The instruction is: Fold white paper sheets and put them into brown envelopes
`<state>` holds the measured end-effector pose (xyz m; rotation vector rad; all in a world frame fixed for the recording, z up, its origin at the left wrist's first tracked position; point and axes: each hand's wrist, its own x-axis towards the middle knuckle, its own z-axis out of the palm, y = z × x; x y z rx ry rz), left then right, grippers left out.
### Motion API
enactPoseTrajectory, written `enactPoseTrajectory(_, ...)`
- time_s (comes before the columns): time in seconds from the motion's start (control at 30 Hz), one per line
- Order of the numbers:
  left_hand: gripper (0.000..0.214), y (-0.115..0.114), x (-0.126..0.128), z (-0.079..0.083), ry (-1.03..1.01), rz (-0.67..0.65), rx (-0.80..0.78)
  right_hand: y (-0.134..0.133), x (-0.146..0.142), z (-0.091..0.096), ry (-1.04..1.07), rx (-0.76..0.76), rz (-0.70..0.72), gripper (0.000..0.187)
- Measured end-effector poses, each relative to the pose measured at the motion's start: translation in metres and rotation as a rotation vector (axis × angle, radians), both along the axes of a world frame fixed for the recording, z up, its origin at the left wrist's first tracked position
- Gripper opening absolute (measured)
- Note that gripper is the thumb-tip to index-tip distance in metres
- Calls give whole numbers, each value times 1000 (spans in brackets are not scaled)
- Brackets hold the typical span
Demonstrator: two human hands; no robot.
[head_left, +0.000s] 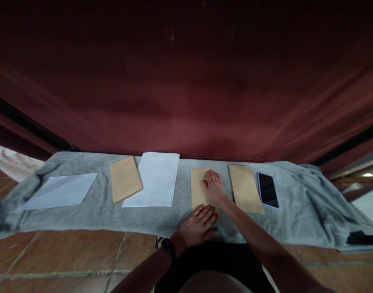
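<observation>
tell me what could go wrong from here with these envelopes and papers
The middle envelope might crease or slide on the wrinkled grey cloth if the left hand and right hand press unevenly. The left envelope lies partly on the white sheets, so moving it could drag them. The phone, close beside the right envelope, might get nudged.

A phone (268, 190) lies on grey cloth (296, 195), before a dark red surface (186, 106).

Big dark red wall (180, 101) on far side, pretty dim up top, black strips (24, 122) left and right. Grey cloth (101, 215) spread in front. Brown tile floor (79, 252) near side, pale grout lines (67, 275).
</observation>
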<state>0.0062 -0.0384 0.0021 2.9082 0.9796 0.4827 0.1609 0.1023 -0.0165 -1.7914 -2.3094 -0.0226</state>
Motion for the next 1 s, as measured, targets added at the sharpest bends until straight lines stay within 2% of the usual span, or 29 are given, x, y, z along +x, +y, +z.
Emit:
enactPoseTrajectory(0.17,49,0,0,1,12,3,-1,15,4,16,-14,23,16,49)
enactPoseTrajectory(0.27,50,0,-1,2,22,1,-14,30,3,19,-8,61,110,51)
enactPoseTrajectory(0.4,50,0,-1,6,14,-3,-22,46,-4,13,13,57,306,52)
enactPoseTrajectory(0.57,50,1,0,9,24,-10,-28,54,-10,2,-1,4,434,51)
enactPoseTrajectory(1.0,49,2,0,9,19,-13,-68,38,-6,2,-1,-61,448,56)
